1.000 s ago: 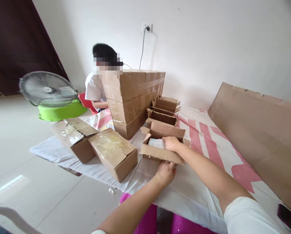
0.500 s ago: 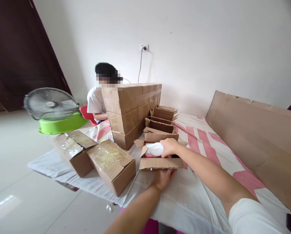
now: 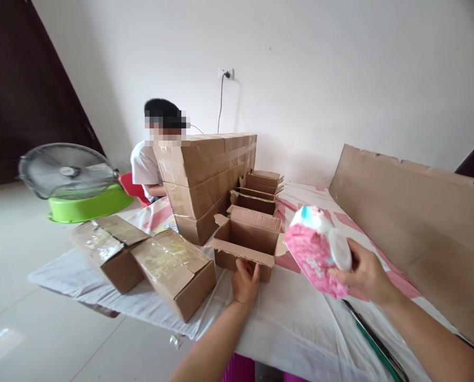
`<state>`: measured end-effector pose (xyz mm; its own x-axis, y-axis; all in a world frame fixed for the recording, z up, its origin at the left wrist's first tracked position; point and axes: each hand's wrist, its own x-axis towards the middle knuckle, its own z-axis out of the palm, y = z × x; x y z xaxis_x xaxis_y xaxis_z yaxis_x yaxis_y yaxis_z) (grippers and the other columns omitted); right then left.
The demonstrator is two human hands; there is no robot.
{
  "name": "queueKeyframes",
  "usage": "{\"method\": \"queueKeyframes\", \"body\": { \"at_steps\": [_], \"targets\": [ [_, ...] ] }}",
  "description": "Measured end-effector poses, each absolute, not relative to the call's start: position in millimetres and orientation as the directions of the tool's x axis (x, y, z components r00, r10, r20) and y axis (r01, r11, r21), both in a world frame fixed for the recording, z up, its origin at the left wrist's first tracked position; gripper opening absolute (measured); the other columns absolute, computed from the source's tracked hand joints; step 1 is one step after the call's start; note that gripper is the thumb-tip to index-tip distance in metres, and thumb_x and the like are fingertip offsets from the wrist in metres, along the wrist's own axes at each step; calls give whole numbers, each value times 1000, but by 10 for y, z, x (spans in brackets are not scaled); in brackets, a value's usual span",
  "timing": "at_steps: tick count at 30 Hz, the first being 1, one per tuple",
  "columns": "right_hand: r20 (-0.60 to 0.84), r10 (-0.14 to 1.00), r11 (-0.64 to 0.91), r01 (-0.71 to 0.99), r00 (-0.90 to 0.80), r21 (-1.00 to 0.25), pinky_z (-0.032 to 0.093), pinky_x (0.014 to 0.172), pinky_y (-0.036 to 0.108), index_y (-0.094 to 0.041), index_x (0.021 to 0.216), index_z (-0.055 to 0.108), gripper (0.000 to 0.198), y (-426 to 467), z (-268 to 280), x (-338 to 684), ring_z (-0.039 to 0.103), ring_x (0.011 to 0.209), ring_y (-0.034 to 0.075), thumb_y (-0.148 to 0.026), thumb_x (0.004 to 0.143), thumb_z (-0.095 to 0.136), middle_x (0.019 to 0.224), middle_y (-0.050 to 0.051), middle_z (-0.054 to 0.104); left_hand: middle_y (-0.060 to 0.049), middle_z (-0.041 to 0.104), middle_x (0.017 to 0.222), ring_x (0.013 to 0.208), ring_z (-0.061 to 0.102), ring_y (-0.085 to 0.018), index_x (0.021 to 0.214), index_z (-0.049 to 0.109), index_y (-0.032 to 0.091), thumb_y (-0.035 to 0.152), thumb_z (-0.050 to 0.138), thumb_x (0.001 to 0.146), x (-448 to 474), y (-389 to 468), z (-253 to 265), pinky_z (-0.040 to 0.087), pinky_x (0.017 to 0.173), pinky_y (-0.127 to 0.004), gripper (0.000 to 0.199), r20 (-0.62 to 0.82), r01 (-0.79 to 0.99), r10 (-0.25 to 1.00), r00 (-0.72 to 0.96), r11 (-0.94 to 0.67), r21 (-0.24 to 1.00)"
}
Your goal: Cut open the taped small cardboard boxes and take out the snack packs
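Note:
An open cardboard box (image 3: 248,245) stands on the white and pink striped cloth (image 3: 300,313), its inside bare. My left hand (image 3: 245,281) rests against the box's near wall, thumb and fingers on the front edge. My right hand (image 3: 365,273) is raised to the right of the box and grips a pink patterned soft pack (image 3: 314,249) with a white round lid, held in the air and tilted.
Two taped boxes (image 3: 145,260) lie to the left. A stack of sealed cartons (image 3: 205,178) and more open boxes (image 3: 261,191) stand behind. A large cardboard sheet (image 3: 412,217) leans at right. Another person (image 3: 149,159) sits behind the stack. A fan (image 3: 64,170) sits on a green basin.
My right hand has lifted the pink pack out of the open box and carried it to the right. My left hand has stayed on the box's front.

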<state>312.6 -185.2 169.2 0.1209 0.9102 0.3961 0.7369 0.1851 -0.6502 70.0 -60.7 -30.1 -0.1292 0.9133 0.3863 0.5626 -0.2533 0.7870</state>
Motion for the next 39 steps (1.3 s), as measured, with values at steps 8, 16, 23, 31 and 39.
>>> {"method": "queueKeyframes", "body": {
  "at_steps": [8,16,23,31,39],
  "targets": [
    [186,972,-13,825,142,-565,50,54,28,-26,87,62,26,-2572,815,3212,61,65,21,-39,66,69,74,0,66,2,57,64,68,62,-23,90,45,22,52,60,82,615,-488,-175,44,70,-34,34,361,575,921,-148,-217,789],
    [188,982,80,872,14,-482,51,68,35,-29,95,62,35,-2580,448,3000,67,79,26,-24,61,64,89,4,71,0,57,70,78,60,-23,92,48,21,34,65,79,557,-117,-162,45,72,-33,25,352,594,930,-108,-224,773],
    [228,973,128,891,-29,-436,50,76,35,-23,102,61,40,-2402,345,2884,67,88,26,-24,62,64,97,7,70,-5,65,85,97,62,-26,104,52,18,35,67,77,621,243,-182,47,85,-38,35,314,595,949,11,-259,761],
    [220,974,99,784,49,-613,52,89,38,-21,127,57,64,-2459,317,2992,61,110,28,-35,67,73,126,13,60,-17,64,117,117,58,-30,106,59,15,36,61,80,807,-75,-170,44,97,-42,34,210,585,954,216,-298,754],
    [61,957,-130,609,283,-782,53,64,35,-24,89,67,45,-2757,-37,3262,63,63,22,-60,90,40,73,5,67,-1,63,61,59,59,-19,65,59,21,58,44,88,645,-1068,29,41,58,-29,46,7,567,843,538,-368,737]
  ]
}}
